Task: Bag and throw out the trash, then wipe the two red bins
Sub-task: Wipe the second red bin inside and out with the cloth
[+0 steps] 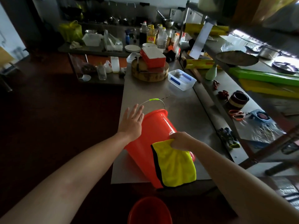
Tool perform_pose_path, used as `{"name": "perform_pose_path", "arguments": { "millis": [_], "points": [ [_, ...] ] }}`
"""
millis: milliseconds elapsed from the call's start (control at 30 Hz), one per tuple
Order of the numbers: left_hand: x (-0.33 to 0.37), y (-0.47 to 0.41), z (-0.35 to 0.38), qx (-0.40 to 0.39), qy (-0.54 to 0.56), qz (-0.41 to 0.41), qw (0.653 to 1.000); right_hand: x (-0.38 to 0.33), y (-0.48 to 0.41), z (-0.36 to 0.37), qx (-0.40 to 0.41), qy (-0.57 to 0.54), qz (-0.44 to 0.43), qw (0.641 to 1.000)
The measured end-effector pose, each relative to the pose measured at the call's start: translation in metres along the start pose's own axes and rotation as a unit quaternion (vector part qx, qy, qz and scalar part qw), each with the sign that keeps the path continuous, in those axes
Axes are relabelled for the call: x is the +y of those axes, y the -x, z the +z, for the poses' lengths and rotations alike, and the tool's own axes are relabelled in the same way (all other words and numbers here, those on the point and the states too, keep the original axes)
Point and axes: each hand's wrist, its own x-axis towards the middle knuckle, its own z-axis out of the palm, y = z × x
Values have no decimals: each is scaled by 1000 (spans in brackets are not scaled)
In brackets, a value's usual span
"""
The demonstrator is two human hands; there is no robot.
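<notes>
- While the red bucket [150, 143] lies sideways on the steel counter [186, 113] between both hands, its long axis runs away from the person, rim farthest.
- Left hand [131, 122], fingers spread straight, is at its flank; right hand [182, 140], nearer the base, pinches one yellow cloth [174, 167] there.
- Two red bins in all: the second red bin [148, 210] stands below the hands.
</notes>
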Motion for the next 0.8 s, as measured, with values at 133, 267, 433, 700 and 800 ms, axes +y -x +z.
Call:
{"name": "perform_pose_path", "arguments": {
  "millis": [133,267,433,700,800],
  "points": [
    [24,-9,-1,-14,40,14,999,-4,-3,-5,-4,2,0,1000],
    [24,-17,-9,-53,125,-52,989,-6,-6,-5,-22,-12,-11,1000],
    [-7,-12,-20,-61,231,-63,969,-9,-19,-13,-17,-27,-23,999],
    [-36,-1,-15,-113,293,-35,949,-21,-52,-20,70,-6,-12,997],
    [-43,1,-8,-104,309,-19,945,-32,-51,10,218,-22,4,976]
  ]
}}
